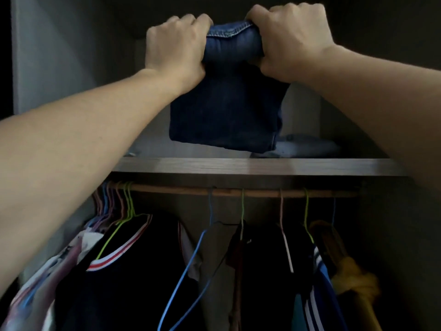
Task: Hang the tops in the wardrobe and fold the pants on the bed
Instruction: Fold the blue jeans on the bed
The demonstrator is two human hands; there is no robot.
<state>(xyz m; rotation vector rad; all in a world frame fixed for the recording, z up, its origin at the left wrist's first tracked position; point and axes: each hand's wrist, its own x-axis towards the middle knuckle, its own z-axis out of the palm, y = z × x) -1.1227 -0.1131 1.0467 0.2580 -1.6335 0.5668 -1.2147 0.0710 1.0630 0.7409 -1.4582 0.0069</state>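
Note:
Folded dark blue jeans point(226, 111) hang in the air above the wardrobe's upper shelf point(250, 166). My left hand point(175, 47) grips the jeans' top left edge. My right hand point(292, 41) grips the top right edge. Both arms reach up and forward. The lower end of the jeans hangs just over the shelf board. Below the shelf, several tops hang on a wooden rail point(238, 192): a black top with a red and white collar point(124, 271) at the left and a dark top with blue and white stripes point(312, 283) at the right.
A pale folded garment point(307, 146) lies on the shelf at the right, behind the jeans. Coloured wire hangers point(114, 199) bunch at the rail's left end. An empty blue hanger point(188, 271) hangs mid-rail. A yellow garment point(353, 280) hangs far right. The wardrobe wall point(55, 56) stands at the left.

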